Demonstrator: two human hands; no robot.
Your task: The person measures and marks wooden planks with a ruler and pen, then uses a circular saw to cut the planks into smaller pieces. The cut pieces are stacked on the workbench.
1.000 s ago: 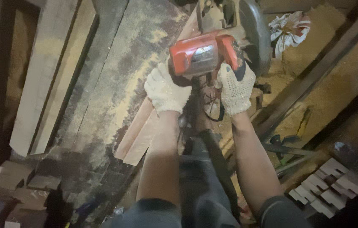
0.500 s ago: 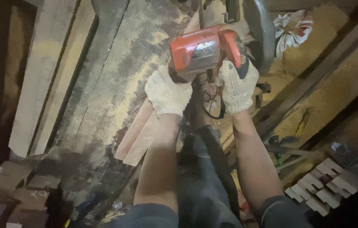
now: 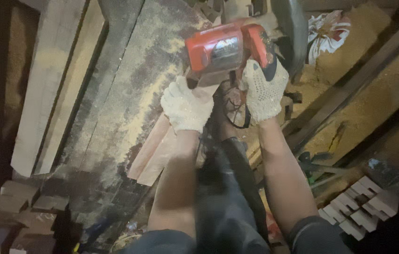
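A red power saw (image 3: 225, 47) with a grey blade guard (image 3: 289, 33) sits at the top middle. My right hand (image 3: 264, 89), in a white knit glove, grips the saw's rear handle. My left hand (image 3: 186, 106), gloved the same way, presses down on reddish wooden boards (image 3: 155, 150) that stick out toward me from under the saw. A black cord (image 3: 234, 113) loops between the two hands. Both forearms are bare.
A dusty dark workbench (image 3: 129, 94) runs diagonally, with pale planks (image 3: 49, 89) along its left. Small wood blocks lie at the lower left (image 3: 18, 197) and the lower right (image 3: 361, 207). Sawdust heaps (image 3: 350, 70) and a crumpled rag (image 3: 326, 33) are at the upper right.
The saw and my right hand have moved a little away from me, toward the top of the view. My left hand stays pressed on the boards.
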